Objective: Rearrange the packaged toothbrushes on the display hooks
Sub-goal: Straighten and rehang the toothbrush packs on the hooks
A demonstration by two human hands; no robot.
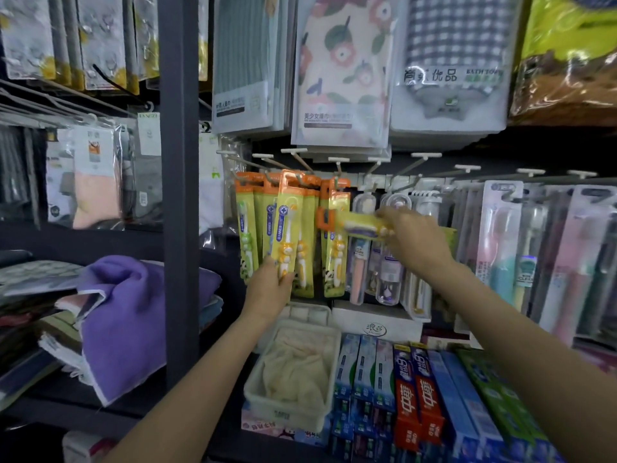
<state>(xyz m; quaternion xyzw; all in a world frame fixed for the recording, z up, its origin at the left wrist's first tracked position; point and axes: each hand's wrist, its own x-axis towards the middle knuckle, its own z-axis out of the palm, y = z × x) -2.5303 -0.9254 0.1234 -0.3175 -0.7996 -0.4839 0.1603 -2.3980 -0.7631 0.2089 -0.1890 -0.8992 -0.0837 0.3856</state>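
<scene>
Several yellow-and-orange packaged children's toothbrushes hang on metal display hooks at the centre. My left hand grips the bottom of one yellow pack, whose orange top reaches the hook. My right hand holds another yellow pack turned sideways, free of the hooks, in front of the hanging packs. Clear-cased toothbrushes hang behind my right hand, partly hidden by it.
Pastel toothbrush packs hang to the right. Toothpaste boxes and a white basket with cloth sit below. Bagged towels hang above. A dark shelf post stands left, with a folded purple towel beside it.
</scene>
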